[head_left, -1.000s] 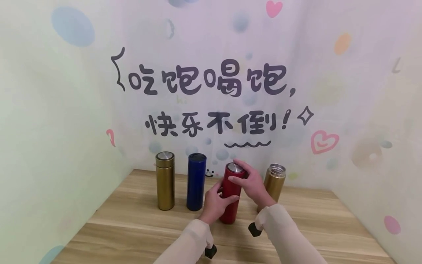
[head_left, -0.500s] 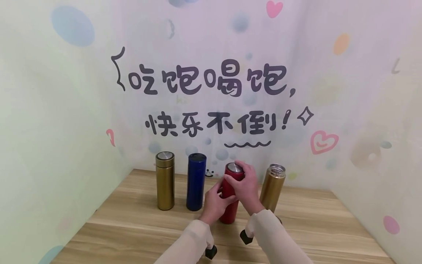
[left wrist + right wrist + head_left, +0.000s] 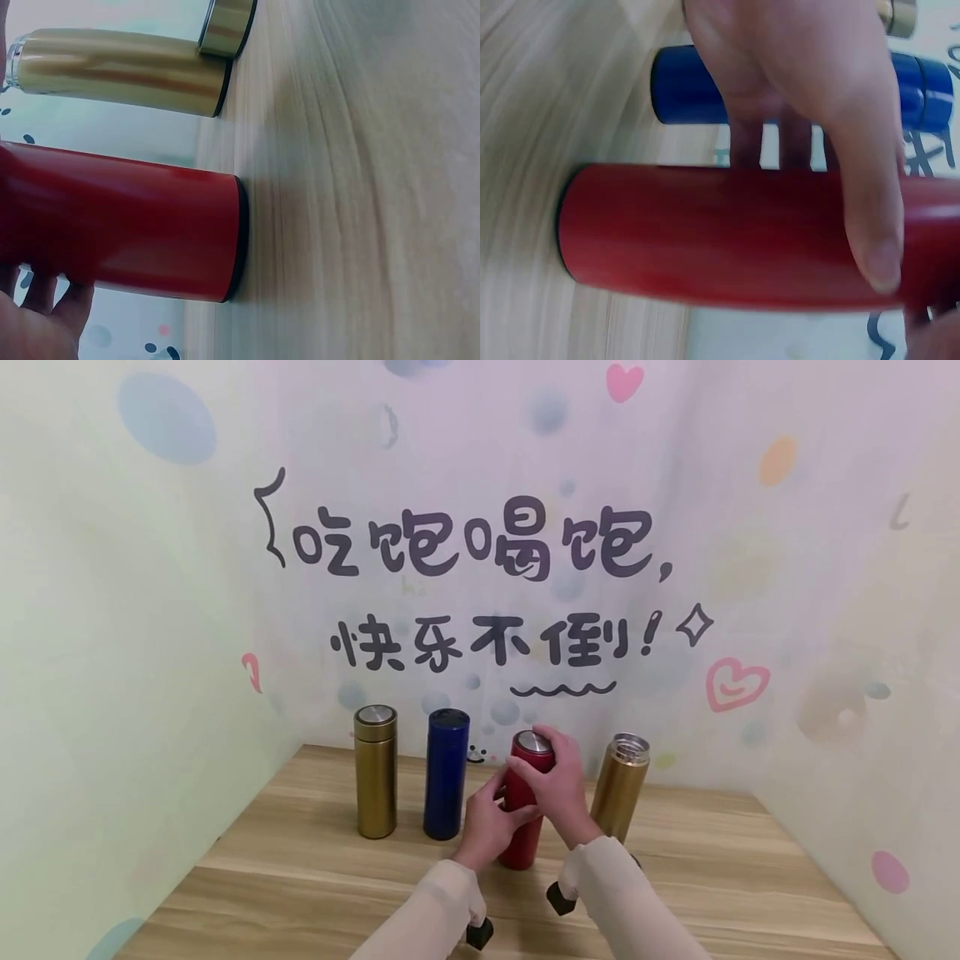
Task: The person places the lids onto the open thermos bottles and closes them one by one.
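Observation:
A red thermos flask (image 3: 522, 847) with a silver-topped lid (image 3: 536, 742) stands upright on the table. My left hand (image 3: 486, 828) grips its body from the left, thumb across the front, as the right wrist view shows too. My right hand (image 3: 561, 781) is curled round the flask's top end, its thumb on the front just below the silver disc. In the left wrist view, the flask's dark base (image 3: 238, 240) is at the tabletop. Right of it stands an uncapped gold thermos (image 3: 621, 785) with its steel mouth showing. A gold lid (image 3: 228, 28) is on the table beside that thermos.
To the left stand a capped blue thermos (image 3: 447, 777) and a capped gold thermos (image 3: 376, 785). The wood-grain table (image 3: 292, 877) ends at a printed cloth backdrop (image 3: 480, 468) behind and at both sides. My right forearm (image 3: 622, 893) hides the gold lid's spot in the head view.
My right hand has turned on the flask's top, its thumb and wrist shifting left, so more of the uncapped gold thermos shows. The left hand and flask have stayed put.

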### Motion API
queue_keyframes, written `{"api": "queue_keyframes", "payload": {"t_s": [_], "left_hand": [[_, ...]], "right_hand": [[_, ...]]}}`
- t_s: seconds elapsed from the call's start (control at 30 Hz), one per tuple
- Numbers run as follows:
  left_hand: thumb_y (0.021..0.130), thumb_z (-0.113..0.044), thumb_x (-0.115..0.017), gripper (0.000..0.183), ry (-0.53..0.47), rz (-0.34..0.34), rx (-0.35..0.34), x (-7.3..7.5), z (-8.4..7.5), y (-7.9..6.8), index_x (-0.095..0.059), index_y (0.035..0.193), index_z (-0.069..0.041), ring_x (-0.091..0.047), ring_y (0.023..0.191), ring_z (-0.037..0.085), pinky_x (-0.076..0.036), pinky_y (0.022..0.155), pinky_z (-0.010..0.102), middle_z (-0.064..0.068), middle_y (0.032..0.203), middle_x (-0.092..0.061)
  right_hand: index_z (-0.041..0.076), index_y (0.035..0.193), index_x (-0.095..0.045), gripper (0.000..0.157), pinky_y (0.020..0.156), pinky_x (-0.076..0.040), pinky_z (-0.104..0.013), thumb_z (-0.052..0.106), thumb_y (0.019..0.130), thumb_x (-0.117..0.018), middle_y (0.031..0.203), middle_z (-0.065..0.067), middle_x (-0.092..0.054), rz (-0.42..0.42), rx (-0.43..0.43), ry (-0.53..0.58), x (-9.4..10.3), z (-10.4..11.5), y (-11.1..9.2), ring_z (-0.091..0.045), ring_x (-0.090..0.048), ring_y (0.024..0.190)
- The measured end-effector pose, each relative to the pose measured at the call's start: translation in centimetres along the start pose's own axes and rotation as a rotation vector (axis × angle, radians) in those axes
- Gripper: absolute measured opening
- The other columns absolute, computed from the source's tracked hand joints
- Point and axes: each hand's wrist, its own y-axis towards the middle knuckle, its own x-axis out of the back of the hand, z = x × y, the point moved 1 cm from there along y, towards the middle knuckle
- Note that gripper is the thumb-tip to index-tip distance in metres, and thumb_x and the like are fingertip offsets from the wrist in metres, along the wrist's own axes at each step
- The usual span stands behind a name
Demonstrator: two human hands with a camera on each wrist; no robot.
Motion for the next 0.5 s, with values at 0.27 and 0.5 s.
{"api": "queue_keyframes", "payload": {"t_s": [0.27, 0.5], "left_hand": [[0.081, -0.040, -0.078, 0.082, -0.031, 0.015, -0.008, 0.2, 0.0, 0.2, -0.039, 0.150, -0.017, -0.055, 0.121, 0.027, -0.049, 0.096, 0.046, 0.005, 0.139, -0.054], [0.081, -0.039, -0.078, 0.082, -0.056, 0.052, 0.022, 0.4, 0.1, 0.2, -0.038, 0.151, -0.020, -0.053, 0.123, 0.028, -0.049, 0.095, 0.045, 0.004, 0.139, -0.053]], "right_hand": [[0.016, 0.147, -0.041, 0.059, 0.103, -0.041, -0.052, 0.011, 0.093, -0.064, 0.143, -0.016, -0.045, 0.325, -0.041, 0.219, 2.7, 0.2, 1.0, -0.035, -0.044, 0.127], [0.021, 0.144, -0.046, 0.058, 0.101, -0.043, -0.050, 0.013, 0.090, -0.067, 0.139, -0.011, -0.049, 0.369, -0.040, 0.265, 2.9, -0.8, 1.7, -0.032, -0.046, 0.125]]}}
